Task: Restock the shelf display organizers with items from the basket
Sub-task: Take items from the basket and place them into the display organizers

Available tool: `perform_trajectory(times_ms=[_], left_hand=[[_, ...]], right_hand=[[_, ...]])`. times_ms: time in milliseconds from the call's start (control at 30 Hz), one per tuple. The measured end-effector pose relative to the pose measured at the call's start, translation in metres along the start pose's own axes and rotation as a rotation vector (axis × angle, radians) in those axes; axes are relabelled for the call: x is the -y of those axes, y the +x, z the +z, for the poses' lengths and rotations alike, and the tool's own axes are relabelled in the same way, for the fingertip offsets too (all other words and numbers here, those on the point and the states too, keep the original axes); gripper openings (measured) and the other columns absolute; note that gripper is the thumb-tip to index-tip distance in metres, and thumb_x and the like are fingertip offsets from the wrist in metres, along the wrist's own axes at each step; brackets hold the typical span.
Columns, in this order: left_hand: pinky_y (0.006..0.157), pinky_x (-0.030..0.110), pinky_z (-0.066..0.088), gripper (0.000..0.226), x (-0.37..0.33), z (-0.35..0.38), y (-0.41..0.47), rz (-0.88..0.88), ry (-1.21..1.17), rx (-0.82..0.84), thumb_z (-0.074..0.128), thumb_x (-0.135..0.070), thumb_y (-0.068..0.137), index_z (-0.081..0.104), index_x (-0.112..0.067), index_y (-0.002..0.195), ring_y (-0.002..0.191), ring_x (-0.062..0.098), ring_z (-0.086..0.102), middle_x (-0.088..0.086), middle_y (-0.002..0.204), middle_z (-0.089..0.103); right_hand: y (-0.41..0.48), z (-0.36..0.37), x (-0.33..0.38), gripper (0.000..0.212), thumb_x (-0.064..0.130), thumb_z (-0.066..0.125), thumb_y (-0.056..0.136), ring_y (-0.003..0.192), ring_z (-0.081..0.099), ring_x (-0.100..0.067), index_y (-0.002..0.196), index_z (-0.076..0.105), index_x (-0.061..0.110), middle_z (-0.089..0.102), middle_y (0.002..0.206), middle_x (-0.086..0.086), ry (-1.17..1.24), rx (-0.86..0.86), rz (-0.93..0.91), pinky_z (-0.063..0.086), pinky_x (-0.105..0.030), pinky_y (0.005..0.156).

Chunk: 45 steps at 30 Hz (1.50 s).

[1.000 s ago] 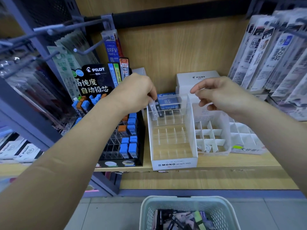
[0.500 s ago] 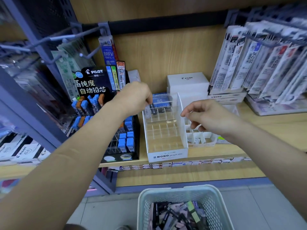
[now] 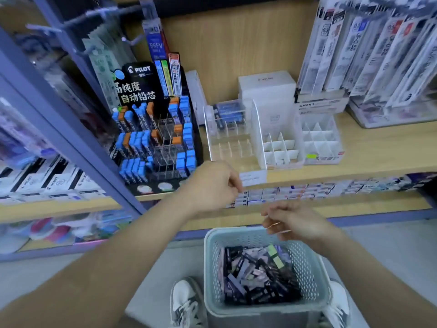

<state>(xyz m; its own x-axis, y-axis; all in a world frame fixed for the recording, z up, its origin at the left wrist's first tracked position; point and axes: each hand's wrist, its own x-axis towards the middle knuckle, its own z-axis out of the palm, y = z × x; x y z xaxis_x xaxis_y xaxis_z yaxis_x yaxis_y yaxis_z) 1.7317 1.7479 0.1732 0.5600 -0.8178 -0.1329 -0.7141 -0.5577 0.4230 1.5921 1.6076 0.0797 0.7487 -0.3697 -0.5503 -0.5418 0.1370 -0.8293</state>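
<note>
- Lead cases: small, slim, flat packs, mostly dark and mauve, one green. They lie heaped loose and criss-crossed in the basket, which stands on the floor below the shelf.
- Handling, as judged: light, rigid plastic, smooth and probably slippery. The packs look sturdy, though the contents may break if dropped.
- Hold, as judged: pinch across the narrow sides near mid-length, one or a few at a time, leaving the lower end free for the slot.
- Clear organizer: on the shelf, with most cells vacant and a few cases upright in the back row. It is likely light and may slide if pushed.
- Left hand: before the shelf edge, fingers curled under. Whether it holds anything cannot be told.
- Right hand: above the basket's far rim, fingers loosely curled, nothing seen in it.
</note>
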Motion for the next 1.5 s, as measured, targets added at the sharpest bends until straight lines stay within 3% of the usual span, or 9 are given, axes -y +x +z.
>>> perform_trajectory(times_ms=[167,300,400,567,833,1067,1233,1400,1500], left_hand=[[0.085,0.030,0.051,0.028,0.036,0.115,-0.012,-0.180,-0.069,0.227,0.050,-0.006,0.088,0.075,-0.017,0.095,0.094,0.018,0.064,-0.002,0.099,0.071],[0.091,0.029,0.048,0.026,0.069,0.196,-0.013,-0.320,-0.149,0.351,0.048,-0.008,0.091,0.070,-0.011,0.106,0.108,0.025,0.061,0.007,0.111,0.068],[0.079,0.030,0.046,0.029,0.080,0.248,-0.012,-0.379,-0.203,0.404,0.054,-0.022,0.093,0.056,-0.015,0.120,0.098,0.028,0.061,0.012,0.114,0.064],[0.109,0.037,0.033,0.083,0.094,0.312,-0.011,-0.439,-0.182,0.377,0.065,-0.036,0.085,0.017,-0.019,0.151,0.136,0.030,0.036,0.007,0.155,0.026],[0.080,0.032,0.048,0.044,0.099,0.321,-0.011,-0.206,-0.084,0.433,0.063,-0.040,0.087,0.050,-0.025,0.126,0.106,0.028,0.059,0.006,0.120,0.060],[0.047,0.022,0.036,0.015,0.100,0.305,-0.010,-0.399,-0.365,0.351,0.055,-0.031,0.096,0.061,-0.019,0.102,0.052,0.009,0.051,0.001,0.076,0.062],[0.054,0.024,0.043,0.009,0.097,0.292,-0.005,-0.487,-0.627,0.278,0.060,-0.026,0.094,0.063,-0.021,0.100,0.061,0.014,0.055,-0.001,0.093,0.065],[0.045,0.024,0.047,0.016,0.093,0.279,-0.004,-0.561,-0.766,0.174,0.067,-0.020,0.089,0.067,-0.015,0.105,0.041,0.008,0.056,-0.001,0.084,0.073],[0.050,0.029,0.050,0.017,0.087,0.272,-0.003,-0.567,-0.775,0.163,0.069,-0.020,0.088,0.066,-0.017,0.104,0.043,0.011,0.062,-0.010,0.077,0.070]], right_hand=[[0.024,0.025,-0.069,0.010,0.010,0.058,0.095,0.062,0.055,-0.016,0.089,0.066,0.011,0.065,0.082,-0.009,-0.071,-0.089,0.108,0.039,-0.020,0.049],[0.060,0.035,-0.131,0.025,0.012,0.053,0.096,0.056,0.047,-0.012,0.120,0.059,0.008,0.056,0.072,-0.001,-0.341,-0.121,0.167,0.036,-0.022,0.048],[0.078,0.040,-0.166,0.052,0.019,0.056,0.094,0.072,0.059,-0.023,0.143,0.041,0.013,0.063,0.109,-0.014,-0.402,-0.127,0.249,0.041,-0.027,0.060],[0.103,0.033,-0.212,0.081,0.036,0.066,0.087,0.119,0.055,-0.032,0.153,0.020,0.027,0.040,0.150,-0.011,-0.451,-0.133,0.300,0.048,-0.034,0.091],[0.117,0.038,-0.209,0.062,0.031,0.064,0.088,0.111,0.059,-0.032,0.144,0.038,0.026,0.062,0.129,-0.010,-0.802,0.000,0.215,0.049,-0.036,0.089],[0.105,0.031,-0.204,0.023,0.012,0.060,0.093,0.086,0.065,-0.029,0.113,0.069,0.014,0.070,0.103,-0.013,-0.487,-0.163,0.200,0.050,-0.028,0.074],[0.092,0.022,-0.187,0.017,0.001,0.052,0.097,0.072,0.072,-0.024,0.097,0.061,0.017,0.067,0.100,-0.013,0.034,-0.062,0.404,0.058,-0.029,0.062],[0.081,0.014,-0.172,0.034,-0.001,0.047,0.098,0.060,0.059,-0.017,0.126,0.054,0.017,0.064,0.086,-0.012,0.041,0.002,0.349,0.043,-0.026,0.054],[0.078,0.009,-0.169,0.054,-0.001,0.049,0.096,0.064,0.057,-0.022,0.141,0.044,0.029,0.060,0.115,-0.017,-0.011,0.002,0.332,0.038,-0.027,0.048]])
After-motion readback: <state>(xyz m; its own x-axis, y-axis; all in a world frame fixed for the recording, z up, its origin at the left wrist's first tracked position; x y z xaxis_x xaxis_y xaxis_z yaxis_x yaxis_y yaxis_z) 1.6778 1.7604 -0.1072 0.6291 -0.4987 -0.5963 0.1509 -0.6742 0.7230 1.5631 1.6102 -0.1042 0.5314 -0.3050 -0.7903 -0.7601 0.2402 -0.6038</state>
